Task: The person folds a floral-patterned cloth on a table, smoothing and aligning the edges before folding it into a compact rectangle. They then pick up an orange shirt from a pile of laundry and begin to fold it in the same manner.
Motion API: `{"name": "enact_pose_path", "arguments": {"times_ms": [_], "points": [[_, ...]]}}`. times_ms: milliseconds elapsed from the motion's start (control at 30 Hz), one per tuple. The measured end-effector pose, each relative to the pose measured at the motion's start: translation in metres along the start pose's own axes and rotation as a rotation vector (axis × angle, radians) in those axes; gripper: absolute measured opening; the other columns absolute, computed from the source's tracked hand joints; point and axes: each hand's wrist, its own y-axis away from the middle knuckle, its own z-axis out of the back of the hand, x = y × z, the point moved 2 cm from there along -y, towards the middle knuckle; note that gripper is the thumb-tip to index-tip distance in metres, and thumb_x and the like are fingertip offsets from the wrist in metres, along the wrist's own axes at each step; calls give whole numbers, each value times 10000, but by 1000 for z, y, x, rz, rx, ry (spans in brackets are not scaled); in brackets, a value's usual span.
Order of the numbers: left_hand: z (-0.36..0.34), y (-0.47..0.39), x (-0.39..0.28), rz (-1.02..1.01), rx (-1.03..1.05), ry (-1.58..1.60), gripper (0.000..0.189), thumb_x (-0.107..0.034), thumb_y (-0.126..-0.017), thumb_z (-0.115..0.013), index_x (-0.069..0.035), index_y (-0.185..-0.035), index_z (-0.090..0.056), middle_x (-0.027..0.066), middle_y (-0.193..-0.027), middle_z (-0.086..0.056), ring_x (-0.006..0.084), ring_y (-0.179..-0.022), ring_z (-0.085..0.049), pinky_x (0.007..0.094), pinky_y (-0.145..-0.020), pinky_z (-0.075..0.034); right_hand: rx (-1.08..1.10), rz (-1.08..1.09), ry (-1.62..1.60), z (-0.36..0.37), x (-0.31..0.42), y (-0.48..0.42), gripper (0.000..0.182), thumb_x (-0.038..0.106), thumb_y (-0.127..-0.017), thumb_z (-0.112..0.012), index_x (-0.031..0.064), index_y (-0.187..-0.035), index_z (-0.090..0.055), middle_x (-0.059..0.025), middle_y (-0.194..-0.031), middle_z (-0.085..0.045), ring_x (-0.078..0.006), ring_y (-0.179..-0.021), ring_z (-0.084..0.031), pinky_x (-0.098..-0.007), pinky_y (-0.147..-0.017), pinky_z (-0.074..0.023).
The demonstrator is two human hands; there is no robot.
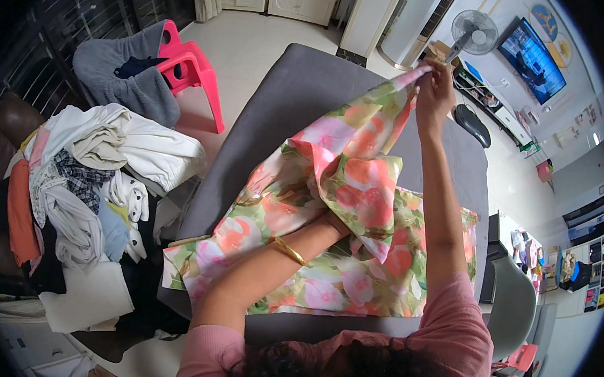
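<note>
A floral garment point(320, 292) in green, pink and orange lies partly spread over a grey cloth-covered table point(285, 95). My right hand point(432, 82) is raised over the table's far right part, its fingers closed on a gathered end of the fabric, which stretches up from the middle. My left hand point(340, 224) is mostly hidden under a fold of the same garment; its fingers cannot be seen. A gold bangle point(290, 251) circles my left wrist.
A heap of mixed clothes point(97, 187) stands at the left, close to the table. Beyond it is a pink plastic chair point(202, 72) draped with a grey towel point(114, 54). A standing fan point(474, 32) is at the far right, and a grey chair point(512, 305) at the near right.
</note>
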Motion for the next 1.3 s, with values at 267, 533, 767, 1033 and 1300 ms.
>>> {"name": "enact_pose_path", "arguments": {"times_ms": [267,533,767,1033,1300], "points": [[-5,10,4,-19,-42,0,303,-329,-749,-556,-115,-958,-506,49,-918,-539,188,-871,-499,326,-776,-411,770,-155,614,-107,-91,0,508,259,-757,-635,119,-1212,-456,-154,-1020,-613,-341,-949,-579,-415,-803,-466],[-6,13,11,9,-44,2,337,-354,-773,-532,-114,-1007,-499,60,-979,-534,198,-935,-490,334,-828,-398,634,-222,807,-62,-127,32,712,520,-662,-667,38,-1154,-490,-191,-972,-615,-297,-921,-599,-382,-829,-454],[-10,14,13,37,-14,17,367,-376,-794,-511,-113,-1050,-493,71,-1032,-530,208,-991,-483,342,-873,-387,695,-237,825,-51,-122,51,421,450,-755,-593,86,-962,-559,-155,-863,-638,-335,-821,-615,-415,-691,-476],[5,5,2,15,394,-109,438,-398,-824,-449,-88,-1132,-422,83,-1111,-491,226,-1056,-457,349,-938,-357,572,-283,701,-4,-144,51,326,373,-775,-615,77,-902,-568,-113,-833,-639,-302,-788,-613,-383,-666,-468],[14,7,0,81,392,-4,379,-369,-814,-469,-90,-1070,-467,85,-1055,-521,229,-1026,-480,350,-910,-375,571,-10,700,-45,-124,36,407,359,-727,-647,162,-1066,-536,-93,-1121,-520,-293,-1077,-470,-460,-815,-404]]}}
